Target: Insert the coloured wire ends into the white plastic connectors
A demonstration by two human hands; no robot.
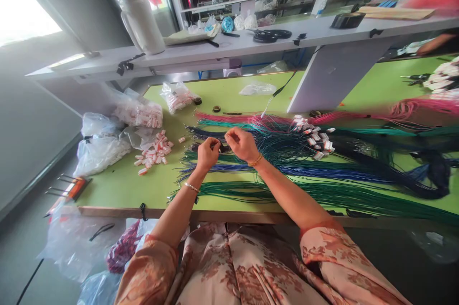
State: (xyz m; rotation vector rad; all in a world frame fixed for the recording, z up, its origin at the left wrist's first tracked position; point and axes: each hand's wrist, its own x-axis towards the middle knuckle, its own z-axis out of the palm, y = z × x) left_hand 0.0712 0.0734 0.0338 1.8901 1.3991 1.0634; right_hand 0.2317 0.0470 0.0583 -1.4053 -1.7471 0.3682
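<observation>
Wears a peach garment [210, 271] with rust floral print and wide sleeves [152, 262], silvery bangle [192, 187] by left hand [208, 153], golden bracelet [256, 160] by right hand [244, 144].

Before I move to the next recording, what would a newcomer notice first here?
Probably the long, thin pink, teal, blue and green wires spread across the lime-green tabletop, with the bare left hand and right hand close together over them. Next, perhaps, the loose pile of small white-and-orange pieces left of both hands.
</observation>
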